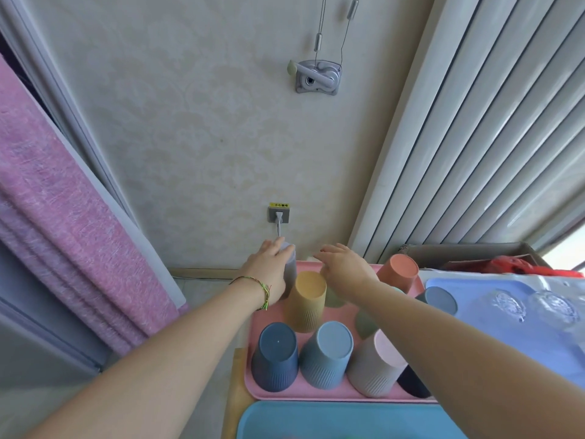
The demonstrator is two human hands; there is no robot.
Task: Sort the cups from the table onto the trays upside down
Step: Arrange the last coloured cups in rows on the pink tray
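Observation:
A pink tray (275,395) holds several upside-down ribbed cups: dark blue (274,356), light blue (327,354), pale pink-grey (376,365), yellow (306,301), orange (398,272) and grey-blue (438,300). My left hand (269,269) wraps a grey cup (290,264) standing at the tray's far left corner. My right hand (343,264) reaches over the tray's far middle, fingers spread, palm down above a greenish cup (334,299) that my wrist mostly hides. Whether that hand touches a cup cannot be told.
A blue tray (474,318) to the right carries clear glass cups (512,304). A teal tray (316,419) lies nearest me. A wall socket with a plug (278,215) sits behind, a pink curtain (63,232) at left, a cardboard box (468,253) at back right.

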